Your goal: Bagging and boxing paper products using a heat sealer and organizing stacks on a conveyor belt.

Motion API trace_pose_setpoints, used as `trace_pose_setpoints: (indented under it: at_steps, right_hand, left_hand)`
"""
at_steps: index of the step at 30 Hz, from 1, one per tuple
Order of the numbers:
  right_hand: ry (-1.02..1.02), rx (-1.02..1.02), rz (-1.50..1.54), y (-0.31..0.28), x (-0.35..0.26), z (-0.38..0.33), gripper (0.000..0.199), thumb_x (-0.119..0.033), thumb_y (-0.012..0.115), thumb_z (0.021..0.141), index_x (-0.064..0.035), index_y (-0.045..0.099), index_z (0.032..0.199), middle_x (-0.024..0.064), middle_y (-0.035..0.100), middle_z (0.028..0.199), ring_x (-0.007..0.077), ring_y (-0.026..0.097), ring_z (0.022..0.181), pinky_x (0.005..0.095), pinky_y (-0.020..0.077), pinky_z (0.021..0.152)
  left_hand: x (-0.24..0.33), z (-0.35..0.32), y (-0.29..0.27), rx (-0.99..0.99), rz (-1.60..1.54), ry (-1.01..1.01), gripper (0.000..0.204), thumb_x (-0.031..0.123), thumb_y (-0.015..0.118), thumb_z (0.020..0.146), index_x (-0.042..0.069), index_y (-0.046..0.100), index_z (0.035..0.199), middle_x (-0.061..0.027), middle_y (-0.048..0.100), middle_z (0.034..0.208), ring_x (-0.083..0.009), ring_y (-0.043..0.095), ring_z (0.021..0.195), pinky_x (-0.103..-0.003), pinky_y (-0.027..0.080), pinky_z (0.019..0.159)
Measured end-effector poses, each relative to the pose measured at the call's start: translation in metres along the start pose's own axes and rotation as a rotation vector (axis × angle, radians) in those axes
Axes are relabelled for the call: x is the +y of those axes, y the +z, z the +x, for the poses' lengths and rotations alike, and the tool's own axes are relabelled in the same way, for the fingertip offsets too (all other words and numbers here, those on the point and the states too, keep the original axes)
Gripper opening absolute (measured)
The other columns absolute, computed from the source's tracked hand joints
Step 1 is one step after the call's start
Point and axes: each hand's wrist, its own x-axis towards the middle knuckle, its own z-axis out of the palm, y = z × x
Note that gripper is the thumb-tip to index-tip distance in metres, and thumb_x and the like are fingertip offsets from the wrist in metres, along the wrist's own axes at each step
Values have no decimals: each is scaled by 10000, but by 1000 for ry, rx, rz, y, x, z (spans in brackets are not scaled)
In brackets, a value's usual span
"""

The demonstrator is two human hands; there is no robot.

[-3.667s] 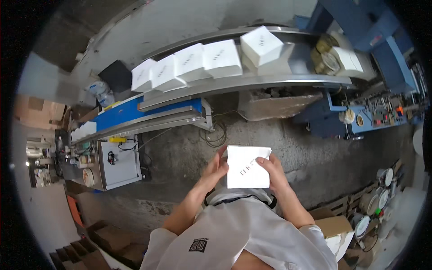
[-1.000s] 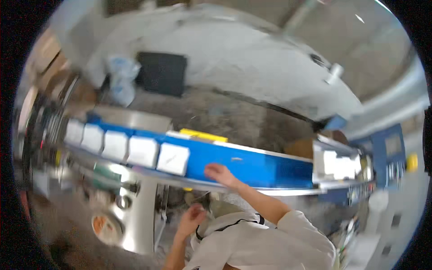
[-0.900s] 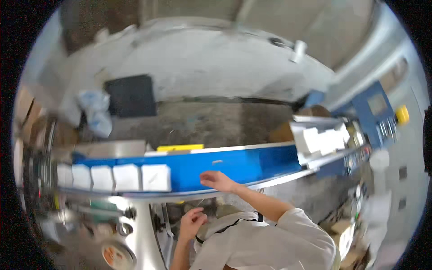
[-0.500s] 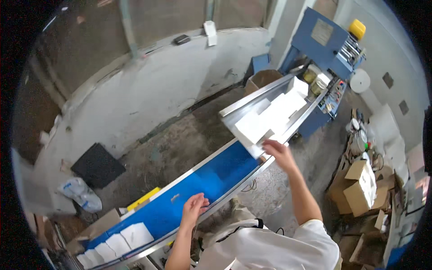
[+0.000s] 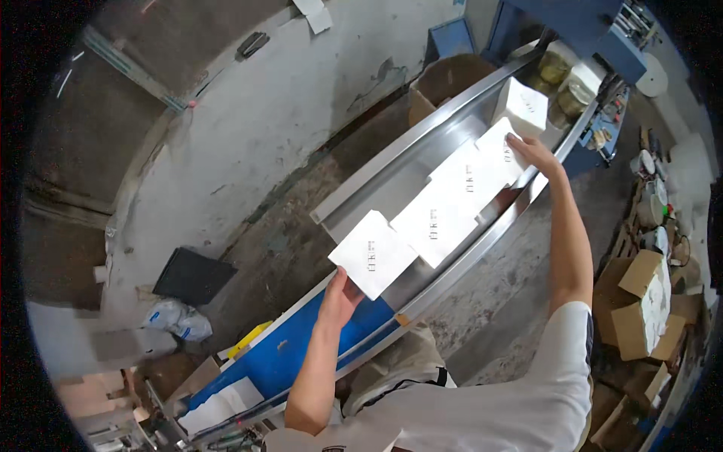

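A slanting row of white square paper packs [image 5: 435, 218] with dark print lies in a shiny metal trough [image 5: 407, 164], partly overlapping. My left hand [image 5: 340, 297] grips the near end of the row, its thumb on the corner of the nearest pack [image 5: 373, 255]; the fingers beneath are mostly hidden. At the other end, my right hand [image 5: 536, 155] has its fingers on the far pack [image 5: 500, 151] and its palm by the trough's right side. Just beyond it, one more white pack [image 5: 521, 107] stands apart, tilted. Whether the row is lifted off the trough, I cannot tell.
A blue conveyor belt [image 5: 301, 339] runs from the trough to the lower left, with white packs [image 5: 222, 405] at its end. A blue machine [image 5: 561, 26] stands at the trough's far end. Cardboard boxes [image 5: 640, 301] are at right, and another carton [image 5: 452, 83] is behind the trough.
My left hand has moved from above the blue belt to the nearest pack. My right hand has gone from the trough's near end to the row's far end. The view has shifted toward the trough.
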Motion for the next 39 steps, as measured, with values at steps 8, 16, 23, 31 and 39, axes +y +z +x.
trace_pose_setpoints:
  at_steps: [8,16,23,31,39]
  right_hand:
    - [-7,-177,-47,25,-20,-27,686,-578,632,877,64,666,1116,108,690,930,183,647,824,293,513,726]
    - [-539,10,263,133,-160,-219,382,-166,572,940,-19,586,1293,149,645,1231,202,600,1111,356,466,970]
    - [350,-852,675,452,-131,-340,661,-479,518,976,-33,387,1447,150,501,1391,266,486,1274,428,386,1062]
    - [400,-1276,426,669,-159,-462,845,-530,624,895,-37,285,1492,161,443,1426,293,429,1317,491,371,1069]
    - [479,-1236,212,777,-161,-519,863,-252,804,745,-26,351,1445,137,512,1360,285,508,1221,489,430,937]
  left_hand:
    - [10,-4,-22,97,-8,28,541,239,661,922,-28,453,1345,-126,592,1275,-222,610,1130,-367,491,964]
    - [6,-99,-111,167,33,121,733,285,767,817,26,405,1400,-120,583,1290,-252,612,1139,-398,505,972]
    - [14,-209,-232,101,-55,108,778,322,804,761,9,442,1375,-130,607,1252,-253,621,1124,-408,529,932]
    - [1,-318,-425,351,-28,9,564,269,734,835,18,545,1303,-104,664,1160,-180,665,1002,-315,546,816]
    - [-6,-338,-503,458,8,3,522,237,740,806,-47,597,1220,-131,681,1108,-204,679,946,-327,546,791]
